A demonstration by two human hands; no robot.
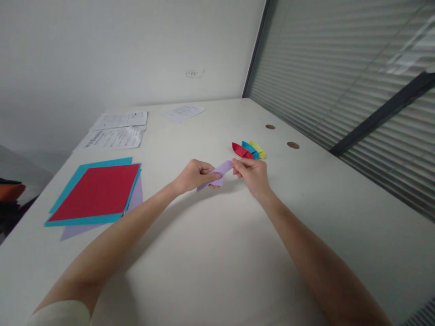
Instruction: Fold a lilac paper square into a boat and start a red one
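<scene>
A folded strip of purple paper (224, 167) is held above the table between both hands. My left hand (200, 175) pinches its middle, thumb on top and fingers beneath. My right hand (250, 173) grips its upper right end between thumb and fingertips. One part of the paper hangs down below the left thumb, and the left end slants toward me. Just behind the right hand lie three folded paper boats: a red one (242, 151), a blue one (250, 149) and a yellow one (258, 149).
At left lies a stack of square paper sheets, with a red sheet (97, 192) on top of blue and purple ones. Printed papers (115, 136) lie at the back left, another printed sheet (183, 113) at the back. Two round holes (292, 145) pierce the table near the window blinds (356, 81).
</scene>
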